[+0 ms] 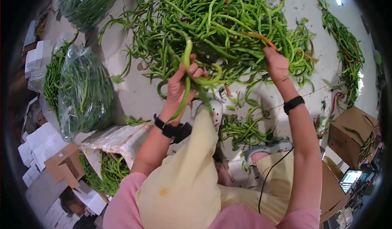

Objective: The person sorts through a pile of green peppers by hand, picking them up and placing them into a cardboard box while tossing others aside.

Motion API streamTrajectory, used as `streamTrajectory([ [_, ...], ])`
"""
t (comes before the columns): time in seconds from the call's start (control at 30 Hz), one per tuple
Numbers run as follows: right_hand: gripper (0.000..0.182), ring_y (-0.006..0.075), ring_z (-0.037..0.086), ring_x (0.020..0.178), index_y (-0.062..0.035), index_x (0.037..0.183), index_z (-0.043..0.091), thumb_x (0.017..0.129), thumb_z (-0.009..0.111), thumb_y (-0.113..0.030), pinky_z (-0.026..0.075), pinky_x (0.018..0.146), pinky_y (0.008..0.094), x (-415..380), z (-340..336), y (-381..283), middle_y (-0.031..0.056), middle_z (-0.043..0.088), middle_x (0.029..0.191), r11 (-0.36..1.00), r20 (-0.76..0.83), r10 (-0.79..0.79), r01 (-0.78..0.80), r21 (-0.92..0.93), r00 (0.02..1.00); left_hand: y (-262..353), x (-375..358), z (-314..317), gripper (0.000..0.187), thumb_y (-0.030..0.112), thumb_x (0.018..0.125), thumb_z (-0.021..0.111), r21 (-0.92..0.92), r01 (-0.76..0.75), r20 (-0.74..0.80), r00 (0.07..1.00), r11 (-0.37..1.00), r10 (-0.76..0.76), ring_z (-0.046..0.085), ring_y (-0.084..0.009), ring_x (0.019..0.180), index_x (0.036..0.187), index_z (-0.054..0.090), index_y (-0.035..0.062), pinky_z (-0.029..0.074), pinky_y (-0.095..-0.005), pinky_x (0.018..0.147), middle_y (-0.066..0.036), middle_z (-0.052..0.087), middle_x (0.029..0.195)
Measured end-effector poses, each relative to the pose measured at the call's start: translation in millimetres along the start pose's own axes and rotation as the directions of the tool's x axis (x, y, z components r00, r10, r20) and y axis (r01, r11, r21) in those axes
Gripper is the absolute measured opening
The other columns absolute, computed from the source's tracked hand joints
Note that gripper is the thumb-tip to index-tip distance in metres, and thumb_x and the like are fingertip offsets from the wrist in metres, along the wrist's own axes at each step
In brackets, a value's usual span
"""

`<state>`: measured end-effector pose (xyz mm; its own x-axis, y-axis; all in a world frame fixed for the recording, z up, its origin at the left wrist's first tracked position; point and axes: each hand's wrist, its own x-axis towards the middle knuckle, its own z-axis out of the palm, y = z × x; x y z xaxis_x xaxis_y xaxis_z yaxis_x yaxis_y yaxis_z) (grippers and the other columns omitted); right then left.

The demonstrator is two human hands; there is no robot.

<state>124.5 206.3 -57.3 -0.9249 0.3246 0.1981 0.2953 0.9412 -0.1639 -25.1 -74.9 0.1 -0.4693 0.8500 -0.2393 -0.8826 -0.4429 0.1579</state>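
Observation:
Several long green chili peppers (188, 53) stick out of my left hand (178, 87), whose fingers are wrapped round them. My right hand (277, 65) is closed at the near right side of the heap, its fingertips at the end of an orange-red chili pepper (261, 37). Part of the grip is hidden behind the knuckles. Both hands are over the near edge of a big heap of green chili peppers (228, 16) on the tiled floor, with a few red ones mixed in.
Plastic bags of green peppers (85, 90) stand at left, beside a white foam box (118, 143) with peppers below. Small peppers (249, 127) lie between my shoes. At right are a strip of peppers (345, 49), a cardboard box (351, 133) and a lit phone (350, 181).

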Motion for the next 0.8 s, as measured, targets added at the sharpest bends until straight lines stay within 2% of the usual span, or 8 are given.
streamTrajectory([
  [0.07,0.018,0.02,0.058,0.059,-0.0084,0.095,0.057,0.078,0.055,-0.004,0.044,0.051,0.0311,21,-33,21,0.0085,0.063,0.078,0.994,-0.171,0.086,-0.072,0.086,0.982,5,0,4,0.032,0.024,0.09,0.052,-0.035,-0.01,0.023,1.0,0.999,0.011,0.043,-0.0141,0.075,0.116,0.045,0.0069,0.034,-0.0385,0.095,0.001,0.036,0.076],
  [0.13,0.016,0.0123,0.054,0.057,-0.0069,0.098,0.058,0.082,0.057,-0.009,0.041,0.05,0.0258,40,-88,22,0.0036,0.063,0.076,0.712,0.032,0.406,-0.338,0.615,0.913,5,1,8,0.028,0.023,0.089,0.055,0.077,-0.041,0.016,0.999,0.996,0.04,0.043,-0.0153,0.075,0.11,0.046,0.008,0.034,-0.0375,0.094,0.001,0.036,0.076],
  [0.2,0.016,0.0027,0.042,0.056,-0.0049,0.099,0.057,0.089,0.056,-0.017,0.033,0.048,0.0178,52,-154,5,-0.0007,0.062,0.079,0.391,0.226,0.535,-0.476,0.788,0.814,1,5,13,0.024,0.022,0.088,0.056,0.127,-0.005,0.035,0.999,0.992,0.0,0.045,-0.0173,0.078,0.106,0.047,0.0092,0.036,-0.0378,0.092,0.0,0.042,0.079],
  [0.3,0.014,0.0051,0.039,0.055,-0.0048,0.101,0.053,0.091,0.052,-0.014,0.033,0.047,0.0167,45,-187,-7,0.008,0.06,0.092,-0.092,0.118,0.575,-0.079,0.993,0.809,-16,7,29,0.03,0.027,0.085,0.06,0.253,0.104,0.008,0.994,0.962,-0.109,0.052,-0.02,0.085,0.106,0.048,0.0086,0.041,-0.0378,0.086,-0.008,0.054,0.093],
  [0.4,0.014,0.006,0.04,0.06,-0.0053,0.102,0.051,0.093,0.048,-0.016,0.034,0.049,0.0148,28,-184,-26,0.0073,0.054,0.101,-0.496,0.107,0.554,0.223,0.839,0.826,-38,10,42,0.037,0.029,0.084,0.062,0.327,0.199,0.014,0.976,0.924,-0.215,0.054,-0.0178,0.084,0.11,0.049,0.0064,0.044,-0.0344,0.083,-0.012,0.056,0.101],
  [0.53,0.015,0.0092,0.045,0.066,-0.0061,0.101,0.051,0.092,0.049,-0.017,0.039,0.057,0.0191,-1,-142,-93,0.0062,0.055,0.108,-0.588,0.272,0.597,0.181,0.789,0.754,-61,19,71,0.052,0.033,0.088,0.055,0.322,0.261,0.009,0.96,0.91,-0.279,0.054,-0.0161,0.088,0.127,0.04,0.0016,0.045,-0.0344,0.086,-0.014,0.051,0.118],
  [0.67,0.029,0.0107,0.05,0.073,-0.0057,0.113,0.051,0.088,0.057,-0.018,0.04,0.063,0.0214,-49,-102,-146,0.0071,0.052,0.122,-0.57,0.433,0.385,-0.159,0.806,0.815,-65,38,52,0.035,0.02,0.089,0.055,0.16,0.351,-0.095,0.936,0.923,-0.339,0.059,-0.0183,0.094,0.117,0.048,0.0014,0.051,-0.0315,0.079,-0.009,0.059,0.103],
  [0.8,0.033,0.0099,0.048,0.073,-0.0052,0.117,0.049,0.089,0.056,-0.021,0.041,0.065,0.0219,-73,-95,-120,0.0073,0.053,0.119,-0.691,0.495,0.453,-0.059,0.72,0.742,-51,38,34,0.029,0.01,0.084,0.058,0.19,0.269,-0.145,0.959,0.944,-0.244,0.062,-0.0211,0.086,0.11,0.051,0.0014,0.053,-0.0355,0.078,-0.011,0.06,0.098],
])
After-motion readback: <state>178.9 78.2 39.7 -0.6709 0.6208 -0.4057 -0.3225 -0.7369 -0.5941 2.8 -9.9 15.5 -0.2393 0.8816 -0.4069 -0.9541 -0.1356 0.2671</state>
